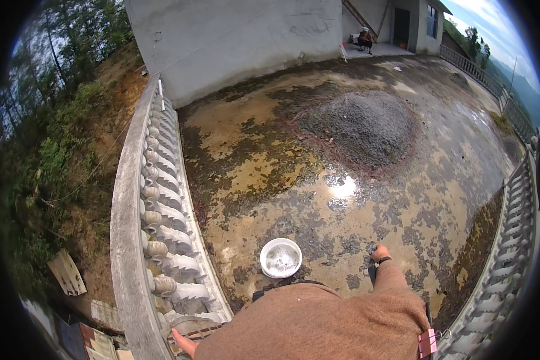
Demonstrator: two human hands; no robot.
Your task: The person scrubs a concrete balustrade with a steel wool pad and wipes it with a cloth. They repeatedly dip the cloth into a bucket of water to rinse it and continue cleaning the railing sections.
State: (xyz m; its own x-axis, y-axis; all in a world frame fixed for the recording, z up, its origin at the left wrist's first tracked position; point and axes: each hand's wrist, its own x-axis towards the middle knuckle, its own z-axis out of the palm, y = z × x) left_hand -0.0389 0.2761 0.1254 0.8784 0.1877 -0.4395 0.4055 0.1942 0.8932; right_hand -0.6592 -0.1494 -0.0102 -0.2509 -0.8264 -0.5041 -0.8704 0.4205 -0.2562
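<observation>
Low at the left, my left hand (183,343) is at the inner side of the concrete balustrade (130,225), touching a checked cloth (202,332) beside the balusters. How its fingers close on the cloth is partly hidden by the brown sleeve. My right hand (380,254), with a dark band at the wrist, is held out to the right over the wet floor. Something dark shows at its fingers and below it; what it is cannot be told. Between the hands, a white round bucket (281,258) with foamy liquid stands on the floor in front of me.
A gravel heap (357,128) lies on the patchy wet concrete ahead. A grey wall (243,40) rises behind it. A person (365,40) sits near a doorway. Another balustrade (508,252) runs along the right. Outside the left balustrade is a planted slope (72,148).
</observation>
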